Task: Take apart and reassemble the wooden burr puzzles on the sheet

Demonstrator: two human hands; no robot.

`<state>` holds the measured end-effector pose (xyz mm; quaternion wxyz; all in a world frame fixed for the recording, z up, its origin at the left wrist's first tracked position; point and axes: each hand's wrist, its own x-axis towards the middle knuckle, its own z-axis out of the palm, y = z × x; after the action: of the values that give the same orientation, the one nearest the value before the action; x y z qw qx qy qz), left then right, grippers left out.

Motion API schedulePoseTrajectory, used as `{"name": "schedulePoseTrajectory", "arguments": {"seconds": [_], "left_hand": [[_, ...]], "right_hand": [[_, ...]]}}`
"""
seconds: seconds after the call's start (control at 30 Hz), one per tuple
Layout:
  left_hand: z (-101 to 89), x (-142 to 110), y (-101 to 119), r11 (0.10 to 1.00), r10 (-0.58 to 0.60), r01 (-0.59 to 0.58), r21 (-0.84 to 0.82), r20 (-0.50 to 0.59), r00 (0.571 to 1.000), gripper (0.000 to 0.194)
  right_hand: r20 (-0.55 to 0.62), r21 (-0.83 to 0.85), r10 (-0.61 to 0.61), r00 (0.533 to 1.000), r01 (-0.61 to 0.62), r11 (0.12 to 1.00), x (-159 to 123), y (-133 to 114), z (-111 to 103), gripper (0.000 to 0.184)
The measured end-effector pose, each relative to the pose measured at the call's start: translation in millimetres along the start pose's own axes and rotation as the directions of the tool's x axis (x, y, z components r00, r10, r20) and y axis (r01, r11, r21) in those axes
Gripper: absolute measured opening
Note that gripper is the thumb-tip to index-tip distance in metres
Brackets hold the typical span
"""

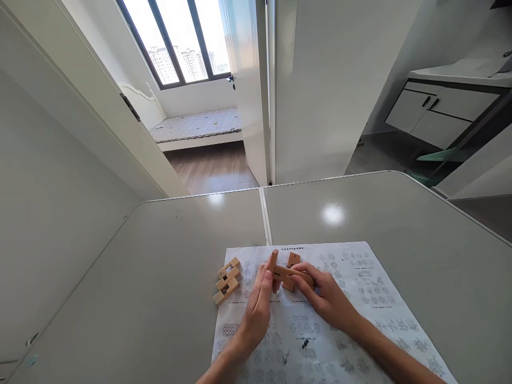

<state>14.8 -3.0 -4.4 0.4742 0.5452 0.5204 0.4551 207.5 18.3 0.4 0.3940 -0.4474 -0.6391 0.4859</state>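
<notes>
A small cluster of crossed wooden puzzle bars (pixel 286 273) is held above a printed white sheet (pixel 360 288) on the grey table (pixel 160 277). My left hand (pixel 258 306) has its fingers pressed against the upright bar at the cluster's left side. My right hand (pixel 326 296) pinches the horizontal bar from the right. A few more notched wooden bars (pixel 227 280) lie side by side on the table at the sheet's left edge, a short way left of my left hand.
The table has a seam (pixel 265 216) running down its middle and rounded far corners. Beyond it stand a white door (pixel 248 90), a wall, a bedroom with a window (pixel 180 37), and cabinets (pixel 440 112) at the right.
</notes>
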Motion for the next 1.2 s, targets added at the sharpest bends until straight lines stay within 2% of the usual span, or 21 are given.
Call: {"name": "schedulePoseTrajectory", "arguments": {"seconds": [0.1, 0.23, 0.33, 0.47, 0.57, 0.67, 0.8, 1.03, 1.2], "left_hand": [[-1.4, 0, 4, 0.999, -0.027, 0.025, 0.034, 0.061, 0.998, 0.052], [0.0, -2, 7, 0.991, 0.063, -0.082, 0.102, 0.175, 0.983, 0.057], [0.8, -5, 6, 0.985, 0.092, -0.118, 0.124, 0.199, 0.976, 0.062], [0.8, -6, 4, 0.982, 0.108, -0.135, 0.135, 0.188, 0.976, 0.061], [1.9, -4, 4, 0.978, 0.138, -0.151, 0.143, 0.102, 0.985, 0.056], [3.1, -1, 6, 0.978, 0.123, -0.120, 0.170, -0.011, 0.992, 0.053], [3.2, 0, 8, 0.982, 0.112, -0.104, 0.158, -0.045, 0.993, 0.052], [1.8, -2, 6, 0.957, 0.251, -0.252, 0.145, 0.024, 0.968, 0.055], [1.1, -3, 10, 0.959, 0.209, -0.227, 0.169, 0.119, 0.971, 0.058]], "right_hand": [[-0.008, 0.004, 0.009, 1.000, -0.009, 1.000, -1, 1, 0, 0.029], [0.006, 0.033, 0.002, 1.000, -0.003, 0.999, -1, 0, 1, 0.027], [0.039, 0.053, -0.019, 0.999, 0.017, 0.998, -1, -3, 1, 0.027], [0.088, 0.079, -0.016, 0.996, 0.009, 0.997, -1, -6, 1, 0.035], [0.083, 0.096, 0.027, 0.996, -0.035, 0.995, 0, -5, 1, 0.039], [0.069, 0.093, 0.063, 0.996, -0.069, 0.993, 0, -2, 0, 0.041], [0.110, 0.042, 0.039, 0.993, -0.044, 0.998, 0, 3, 1, 0.048], [0.199, 0.073, 0.022, 0.980, -0.037, 0.997, -1, 4, 2, 0.045], [0.208, 0.109, 0.001, 0.978, -0.024, 0.994, -1, 4, 3, 0.038]]}}
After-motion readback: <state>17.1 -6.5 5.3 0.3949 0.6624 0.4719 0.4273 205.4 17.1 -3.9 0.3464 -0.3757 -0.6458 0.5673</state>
